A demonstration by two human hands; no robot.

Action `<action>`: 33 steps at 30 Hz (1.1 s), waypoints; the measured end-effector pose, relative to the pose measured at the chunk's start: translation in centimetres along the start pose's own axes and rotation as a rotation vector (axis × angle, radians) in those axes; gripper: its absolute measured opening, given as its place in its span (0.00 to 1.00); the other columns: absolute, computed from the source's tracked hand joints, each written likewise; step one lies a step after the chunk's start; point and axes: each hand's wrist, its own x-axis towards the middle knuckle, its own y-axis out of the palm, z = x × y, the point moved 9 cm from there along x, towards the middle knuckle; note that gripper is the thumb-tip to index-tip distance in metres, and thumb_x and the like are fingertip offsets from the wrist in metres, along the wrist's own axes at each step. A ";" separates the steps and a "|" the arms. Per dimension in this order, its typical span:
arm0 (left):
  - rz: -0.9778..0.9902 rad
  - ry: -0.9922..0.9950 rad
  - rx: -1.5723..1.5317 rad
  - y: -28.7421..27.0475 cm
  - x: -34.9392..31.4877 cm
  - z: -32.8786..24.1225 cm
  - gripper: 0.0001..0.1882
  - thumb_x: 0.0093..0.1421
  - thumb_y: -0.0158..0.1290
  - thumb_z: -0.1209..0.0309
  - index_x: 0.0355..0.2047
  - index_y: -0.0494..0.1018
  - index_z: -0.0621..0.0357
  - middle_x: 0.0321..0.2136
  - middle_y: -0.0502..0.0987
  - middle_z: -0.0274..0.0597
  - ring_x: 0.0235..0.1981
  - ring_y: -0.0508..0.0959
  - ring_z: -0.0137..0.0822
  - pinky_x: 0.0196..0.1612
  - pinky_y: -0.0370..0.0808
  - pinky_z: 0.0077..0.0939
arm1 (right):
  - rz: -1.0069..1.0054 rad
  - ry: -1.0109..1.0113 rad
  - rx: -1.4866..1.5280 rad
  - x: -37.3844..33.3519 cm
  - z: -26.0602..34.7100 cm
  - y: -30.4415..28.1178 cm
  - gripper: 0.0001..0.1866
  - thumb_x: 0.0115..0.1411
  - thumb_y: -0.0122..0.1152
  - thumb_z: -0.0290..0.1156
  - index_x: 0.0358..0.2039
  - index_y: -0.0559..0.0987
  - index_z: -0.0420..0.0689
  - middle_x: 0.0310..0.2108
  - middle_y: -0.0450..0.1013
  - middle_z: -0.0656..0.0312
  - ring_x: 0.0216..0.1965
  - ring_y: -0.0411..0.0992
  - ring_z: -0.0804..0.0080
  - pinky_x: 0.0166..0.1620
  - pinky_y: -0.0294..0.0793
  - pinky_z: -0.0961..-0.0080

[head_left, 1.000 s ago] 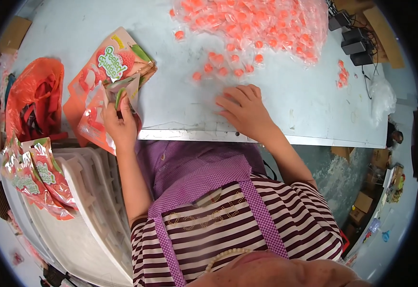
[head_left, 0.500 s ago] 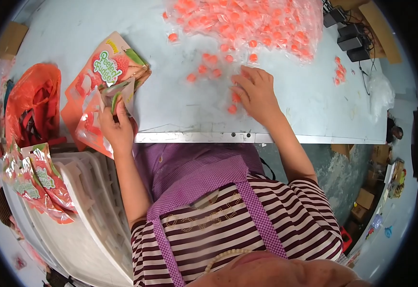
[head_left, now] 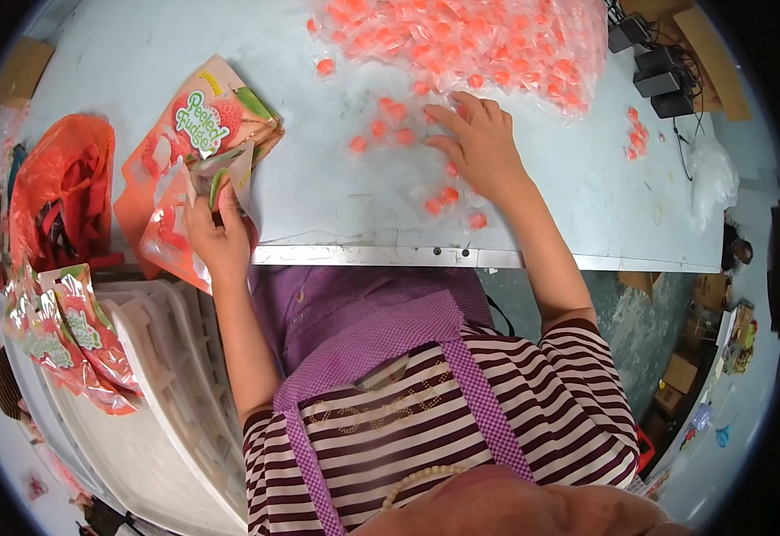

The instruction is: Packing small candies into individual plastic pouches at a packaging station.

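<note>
My left hand [head_left: 215, 225] is closed on the opened top of a red candy pouch [head_left: 166, 234], thumb at its mouth. Under and behind that pouch lie more flat pouches [head_left: 200, 118] with a fruit picture. Over the table my right hand [head_left: 479, 143] has its fingers apart, among small clear-wrapped red candies. Several of these candies [head_left: 378, 128] lie left of its fingertips, and a few more [head_left: 449, 194] lie below the palm, toward the table's edge. Whether a candy sits beneath the fingers is hidden. A large heap of wrapped candies [head_left: 488, 45] spreads just beyond the hand.
At left are a red plastic bag [head_left: 61, 188] and stacked white plastic trays [head_left: 108, 447] with filled pouches [head_left: 86, 330] on top. Black power adapters [head_left: 660, 76] with cables stand at the far right, near a clear plastic bag [head_left: 713, 177]. The table's metal edge [head_left: 354, 256] runs before me.
My right hand has moved slightly up and right toward the heap. More loose candies now show below it, near the table edge. My left hand stays on the pouch.
</note>
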 end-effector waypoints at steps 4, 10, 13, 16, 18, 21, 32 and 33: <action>-0.019 -0.008 -0.006 -0.2 -0.2 0.1 0.11 0.60 0.51 0.68 0.33 0.73 0.66 0.23 0.69 0.43 0.25 0.68 0.35 0.29 0.66 0.26 | 0.008 -0.004 0.039 -1.1 0.2 -0.2 0.17 0.54 0.58 0.38 0.45 0.75 0.52 0.49 0.67 0.56 0.49 0.62 0.60 0.53 0.58 0.64; 0.030 -0.119 -0.042 0.1 -0.1 0.6 0.10 0.59 0.51 0.67 0.35 0.76 0.59 0.33 0.75 0.49 0.35 0.71 0.47 0.39 0.67 0.36 | -0.033 -0.084 0.019 -1.3 1.6 -2.2 0.20 0.51 0.62 0.37 0.45 0.75 0.49 0.47 0.67 0.58 0.48 0.63 0.60 0.51 0.58 0.64; 0.069 -0.184 -0.020 0.2 -0.3 0.9 0.10 0.59 0.51 0.66 0.35 0.76 0.60 0.34 0.75 0.49 0.35 0.71 0.48 0.40 0.66 0.36 | -0.026 -0.107 0.107 0.7 3.8 -1.4 0.24 0.49 0.63 0.38 0.47 0.73 0.48 0.48 0.67 0.58 0.48 0.63 0.60 0.50 0.58 0.64; 0.067 -0.153 -0.128 0.4 0.1 0.2 0.11 0.60 0.50 0.66 0.36 0.76 0.60 0.36 0.75 0.50 0.36 0.71 0.48 0.42 0.66 0.36 | 0.053 -0.089 0.112 1.6 4.0 0.6 0.27 0.48 0.64 0.39 0.50 0.70 0.47 0.49 0.65 0.59 0.48 0.62 0.60 0.50 0.58 0.64; 0.060 -0.148 -0.082 0.3 -0.1 0.4 0.11 0.60 0.50 0.66 0.36 0.76 0.60 0.37 0.74 0.50 0.37 0.71 0.48 0.42 0.66 0.37 | 0.059 -0.076 0.115 1.7 3.9 0.5 0.28 0.48 0.64 0.40 0.50 0.70 0.47 0.49 0.65 0.58 0.48 0.62 0.60 0.50 0.58 0.65; 0.047 -0.142 -0.033 0.2 -0.3 0.6 0.11 0.60 0.50 0.67 0.36 0.76 0.60 0.40 0.74 0.51 0.39 0.71 0.49 0.43 0.66 0.37 | 0.061 -0.069 0.132 2.1 4.4 0.4 0.30 0.48 0.64 0.41 0.51 0.69 0.47 0.49 0.64 0.58 0.48 0.62 0.61 0.50 0.59 0.65; 0.066 -0.157 -0.049 0.4 -0.3 0.8 0.11 0.60 0.50 0.66 0.36 0.76 0.59 0.40 0.74 0.52 0.39 0.71 0.49 0.44 0.65 0.37 | -0.035 -0.124 0.045 3.3 5.8 1.1 0.31 0.49 0.63 0.46 0.52 0.68 0.47 0.53 0.63 0.56 0.50 0.61 0.59 0.51 0.59 0.62; 0.056 -0.150 -0.040 0.3 -0.3 0.7 0.11 0.60 0.50 0.66 0.36 0.76 0.60 0.39 0.74 0.51 0.39 0.71 0.49 0.44 0.65 0.37 | 0.019 -0.120 0.046 3.3 5.8 1.4 0.30 0.49 0.62 0.46 0.51 0.69 0.48 0.52 0.64 0.57 0.50 0.61 0.59 0.51 0.59 0.62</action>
